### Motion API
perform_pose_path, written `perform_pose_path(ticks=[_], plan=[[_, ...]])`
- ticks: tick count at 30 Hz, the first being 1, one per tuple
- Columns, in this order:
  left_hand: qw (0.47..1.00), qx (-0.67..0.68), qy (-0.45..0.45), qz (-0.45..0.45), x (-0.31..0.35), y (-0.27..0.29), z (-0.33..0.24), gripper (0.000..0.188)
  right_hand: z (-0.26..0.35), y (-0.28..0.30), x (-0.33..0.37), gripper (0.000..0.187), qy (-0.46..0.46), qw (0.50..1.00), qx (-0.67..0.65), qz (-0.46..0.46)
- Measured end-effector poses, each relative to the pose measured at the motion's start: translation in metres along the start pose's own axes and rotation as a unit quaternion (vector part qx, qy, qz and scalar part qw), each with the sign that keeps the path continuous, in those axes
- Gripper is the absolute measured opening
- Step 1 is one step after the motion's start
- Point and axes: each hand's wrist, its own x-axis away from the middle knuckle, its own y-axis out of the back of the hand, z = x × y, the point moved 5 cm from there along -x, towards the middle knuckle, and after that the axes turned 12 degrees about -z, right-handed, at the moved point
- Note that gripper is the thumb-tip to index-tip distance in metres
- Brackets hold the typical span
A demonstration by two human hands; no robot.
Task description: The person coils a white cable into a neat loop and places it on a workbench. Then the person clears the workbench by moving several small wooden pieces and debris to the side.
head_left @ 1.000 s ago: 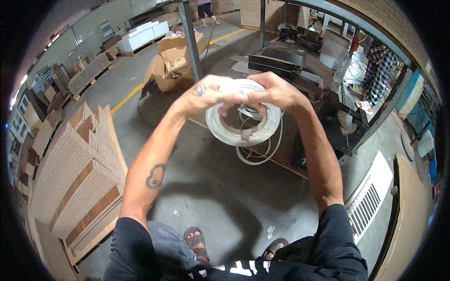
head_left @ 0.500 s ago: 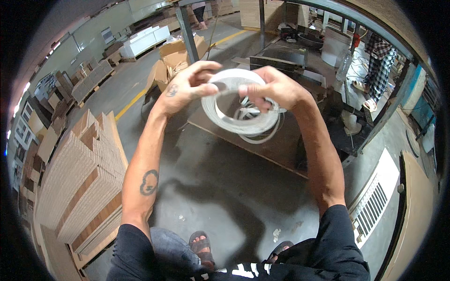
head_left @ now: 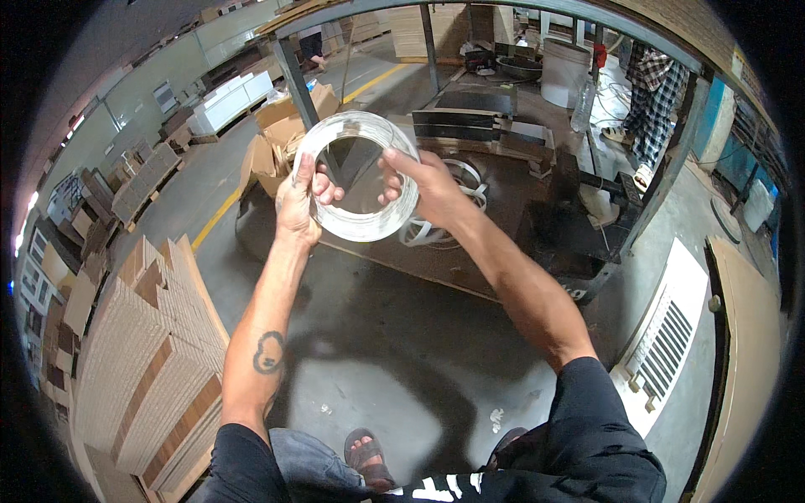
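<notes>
Between my hands is a wide ring-shaped roll of white edge-banding strip (head_left: 363, 225), its flat side turned toward me. My left hand (head_left: 303, 201) is closed round the roll's left rim, thumb on the near face and fingertips curling into the hole. On the right rim, my right hand (head_left: 419, 180) grips the same way, its thumb on top and fingers inside. Behind and below the roll, loose loops of white strip (head_left: 432, 232) lie on the brown lower board (head_left: 394, 261) of the bench.
A metal bench frame (head_left: 295, 80) rises ahead, with dark panels (head_left: 457, 126) and a white bucket (head_left: 562, 74) on its lower level. Stacked boards (head_left: 159, 360) stand at left. A slotted white panel (head_left: 667, 335) leans at right. Another person in checked trousers (head_left: 658, 101) is far right.
The roll has moved left and tipped up to face me. My left hand, whose fingers were apart, now grips the rim. The loose loops behind show more.
</notes>
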Motion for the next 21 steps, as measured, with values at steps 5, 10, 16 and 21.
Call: perform_pose_path(ticks=[5, 10, 16, 21], plan=[[0.978, -0.205, 0.030, 0.010, 0.004, 0.029, 0.021, 0.074, 0.009, 0.012, -0.009, 0.030, -0.038, 0.991, 0.128, 0.023], [0.852, -0.468, 0.011, 0.233, 0.028, -0.021, -0.016, 0.084, 0.000, -0.005, 0.019, 0.034, -0.063, 0.846, 0.485, 0.211], [0.868, -0.411, 0.178, 0.215, 0.052, -0.010, 0.045, 0.037, -0.052, 0.022, 0.025, 0.028, -0.172, 0.906, 0.331, 0.200], [0.957, -0.213, 0.165, 0.111, 0.014, 0.034, 0.022, 0.047, -0.061, 0.035, 0.031, 0.027, -0.144, 0.980, 0.049, 0.131]])
